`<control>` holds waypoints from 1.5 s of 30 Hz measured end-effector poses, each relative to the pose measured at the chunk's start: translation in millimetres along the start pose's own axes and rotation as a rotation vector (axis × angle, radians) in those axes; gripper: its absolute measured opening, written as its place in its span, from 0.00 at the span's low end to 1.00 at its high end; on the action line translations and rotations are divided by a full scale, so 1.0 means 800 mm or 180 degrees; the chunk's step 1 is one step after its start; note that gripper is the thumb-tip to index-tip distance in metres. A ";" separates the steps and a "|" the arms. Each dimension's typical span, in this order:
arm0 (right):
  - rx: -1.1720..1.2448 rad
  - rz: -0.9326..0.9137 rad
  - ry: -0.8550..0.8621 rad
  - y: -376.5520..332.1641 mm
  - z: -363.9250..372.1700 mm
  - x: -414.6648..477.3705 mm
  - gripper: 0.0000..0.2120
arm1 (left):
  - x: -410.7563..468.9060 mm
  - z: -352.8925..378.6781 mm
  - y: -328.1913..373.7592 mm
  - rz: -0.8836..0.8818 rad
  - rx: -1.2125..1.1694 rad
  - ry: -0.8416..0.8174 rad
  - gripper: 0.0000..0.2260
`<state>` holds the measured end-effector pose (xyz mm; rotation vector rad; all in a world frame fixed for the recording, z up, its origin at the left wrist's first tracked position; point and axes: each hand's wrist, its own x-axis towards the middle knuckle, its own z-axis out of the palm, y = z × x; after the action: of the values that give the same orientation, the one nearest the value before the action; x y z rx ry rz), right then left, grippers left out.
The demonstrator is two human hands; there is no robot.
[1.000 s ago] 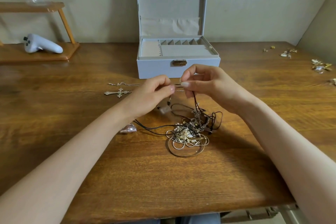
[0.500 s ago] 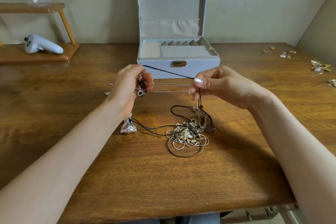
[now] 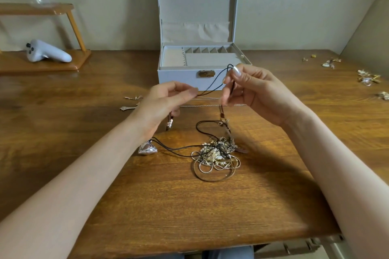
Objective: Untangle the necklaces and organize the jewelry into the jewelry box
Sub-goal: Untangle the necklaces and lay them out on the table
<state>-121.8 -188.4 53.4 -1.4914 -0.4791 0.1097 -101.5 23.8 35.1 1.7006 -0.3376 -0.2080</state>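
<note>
- Black cord (image 3: 210, 90): we are pinching it with both hands, left hand (image 3: 166, 101) lower, right hand (image 3: 256, 90) higher.
- Tangle (image 3: 216, 153) is lying below, nearer our right hand.

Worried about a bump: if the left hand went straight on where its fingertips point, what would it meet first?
The left hand would probably meet the right hand, across the black cord both pinch; depth looks similar, though uncertain.
</note>
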 end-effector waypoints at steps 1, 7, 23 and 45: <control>0.0020 -0.0008 -0.0051 0.002 0.000 0.001 0.11 | -0.002 0.003 0.001 0.0032 0.0117 -0.0088 0.15; 0.0157 -0.0055 -0.0196 0.010 0.005 0.003 0.09 | -0.011 0.019 0.001 0.0262 0.0425 -0.0819 0.17; 0.0738 -0.0522 -0.0129 0.002 0.002 0.002 0.11 | -0.008 0.021 -0.011 0.0219 0.0929 -0.0940 0.08; -0.2296 0.0064 0.0215 0.005 -0.006 0.000 0.05 | -0.011 0.011 -0.001 0.0090 0.0939 -0.0770 0.11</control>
<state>-119.4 -192.2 49.3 -2.1972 -0.4717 -0.1124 -112.4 18.4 32.2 1.9639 -0.5950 -0.3589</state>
